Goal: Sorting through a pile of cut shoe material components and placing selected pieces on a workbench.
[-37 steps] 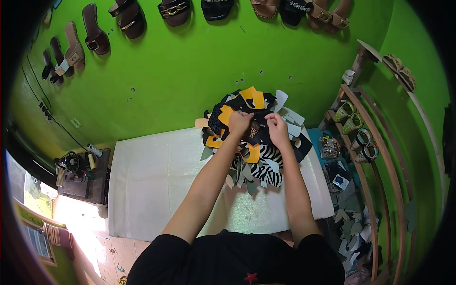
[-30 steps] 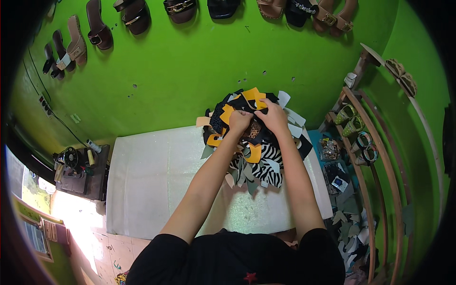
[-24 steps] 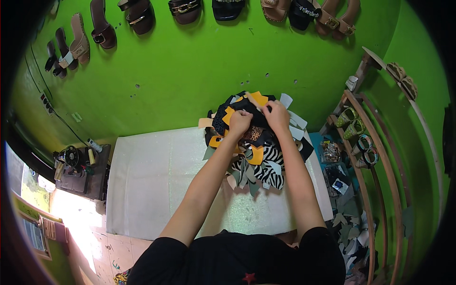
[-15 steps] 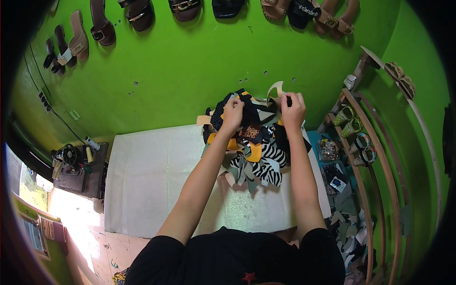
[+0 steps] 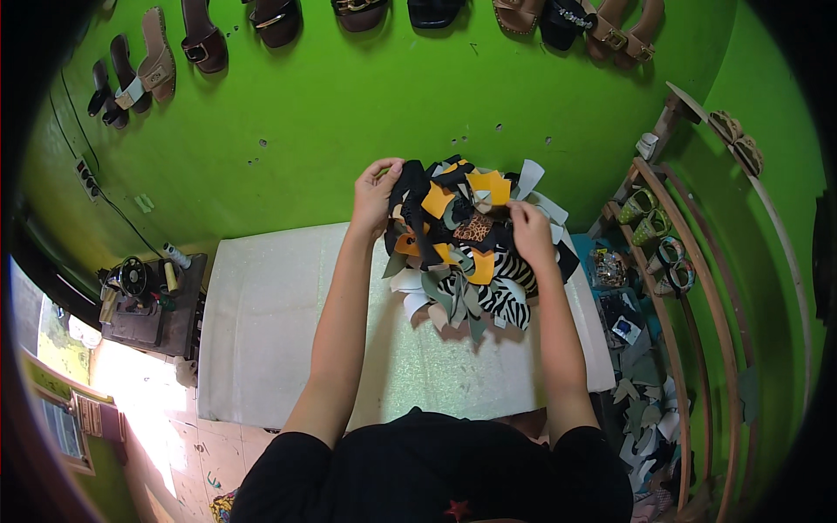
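A pale, sheeted tabletop is being seen left of and below the left grip. On it, a heap of cut pieces is being borne, mostly between that grip and the right grip. Zebra-striped pieces are being displayed below the right grip, beside grey-green strips.

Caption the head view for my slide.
Left hand gripping a black cutout, right hand at a heap of zebra-print, leopard-print and yellow cutouts on a white-covered table.
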The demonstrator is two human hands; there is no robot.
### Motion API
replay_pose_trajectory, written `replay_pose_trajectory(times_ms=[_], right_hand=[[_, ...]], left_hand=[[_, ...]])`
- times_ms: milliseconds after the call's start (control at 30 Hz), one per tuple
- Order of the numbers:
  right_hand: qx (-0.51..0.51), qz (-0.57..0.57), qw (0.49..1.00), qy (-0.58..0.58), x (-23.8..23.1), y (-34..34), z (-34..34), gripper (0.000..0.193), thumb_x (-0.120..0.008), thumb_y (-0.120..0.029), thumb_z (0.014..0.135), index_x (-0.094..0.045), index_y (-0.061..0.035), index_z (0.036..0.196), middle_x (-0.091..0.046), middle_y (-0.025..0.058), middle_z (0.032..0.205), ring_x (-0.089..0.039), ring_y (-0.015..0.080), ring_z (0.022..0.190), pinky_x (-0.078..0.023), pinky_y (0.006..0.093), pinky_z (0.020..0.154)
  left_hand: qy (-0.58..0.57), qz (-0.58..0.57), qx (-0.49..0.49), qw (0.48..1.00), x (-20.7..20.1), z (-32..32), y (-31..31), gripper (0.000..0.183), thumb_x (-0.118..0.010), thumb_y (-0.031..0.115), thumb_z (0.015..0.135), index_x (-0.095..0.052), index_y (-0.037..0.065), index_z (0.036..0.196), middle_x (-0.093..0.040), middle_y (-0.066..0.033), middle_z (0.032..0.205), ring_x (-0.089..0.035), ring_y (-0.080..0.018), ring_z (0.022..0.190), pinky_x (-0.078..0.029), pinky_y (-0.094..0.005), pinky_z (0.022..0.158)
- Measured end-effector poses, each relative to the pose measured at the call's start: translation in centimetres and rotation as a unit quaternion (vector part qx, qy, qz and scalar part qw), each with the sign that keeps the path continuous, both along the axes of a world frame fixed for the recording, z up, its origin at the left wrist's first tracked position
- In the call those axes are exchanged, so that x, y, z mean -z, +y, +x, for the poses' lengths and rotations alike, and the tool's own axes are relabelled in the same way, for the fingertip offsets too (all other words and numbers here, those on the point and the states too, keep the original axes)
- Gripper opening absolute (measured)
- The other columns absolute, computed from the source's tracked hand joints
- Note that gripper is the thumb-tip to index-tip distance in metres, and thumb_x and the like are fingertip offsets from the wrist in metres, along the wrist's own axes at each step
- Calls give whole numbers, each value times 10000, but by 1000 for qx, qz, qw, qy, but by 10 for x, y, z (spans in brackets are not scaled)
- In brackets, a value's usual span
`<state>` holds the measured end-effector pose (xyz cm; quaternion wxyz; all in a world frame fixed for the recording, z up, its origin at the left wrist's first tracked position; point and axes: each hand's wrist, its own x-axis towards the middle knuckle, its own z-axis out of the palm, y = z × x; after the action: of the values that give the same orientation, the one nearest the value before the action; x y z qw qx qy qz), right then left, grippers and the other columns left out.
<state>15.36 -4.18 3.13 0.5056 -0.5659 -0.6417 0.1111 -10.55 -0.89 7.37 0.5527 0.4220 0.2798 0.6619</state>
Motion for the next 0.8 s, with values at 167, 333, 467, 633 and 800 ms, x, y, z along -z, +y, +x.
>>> replay_pose_trajectory(times_ms=[167,333,467,633,800], right_hand=[[-46,-14,986,162,-8,-24,-3,211,-565,-35,778,-579,-10,987,-467,-11,633,-429,72,592,-380,212,575],[-35,-58,959,274,-3,-47,-32,231,-587,-5,787,-542,-2,1013,-489,-34,657,-433,32,601,-354,173,565],[-50,-45,932,357,2,-58,-66,193,-561,-4,811,-546,0,1003,-581,15,743,-517,58,646,-406,181,616],[-59,-40,926,371,16,-73,-107,254,-575,64,762,-543,14,1009,-565,49,901,-527,85,733,-442,193,680],[-82,-124,889,432,30,-99,-184,503,-588,120,700,-446,-42,1155,-529,71,840,-553,137,732,-512,244,639]], left_hand=[[108,-70,61,990,22,-37,-10,256,-637,214,805,-572,45,986,-591,-16,820,-555,-76,665,-478,-221,552],[130,-148,132,972,25,-31,-30,356,-606,42,787,-507,-33,1121,-567,-88,937,-579,-134,799,-509,-257,669],[105,-126,171,971,33,-48,-38,267,-574,64,815,-516,-9,1065,-566,-62,918,-568,-116,773,-490,-241,669],[117,-164,85,976,100,-104,-46,251,-545,86,830,-490,17,1065,-584,-68,823,-568,-117,744,-468,-237,613],[341,-303,-91,885,270,-194,-72,350,-593,93,751,-479,-6,1068,-589,-108,788,-578,-179,721,-466,-299,603]])
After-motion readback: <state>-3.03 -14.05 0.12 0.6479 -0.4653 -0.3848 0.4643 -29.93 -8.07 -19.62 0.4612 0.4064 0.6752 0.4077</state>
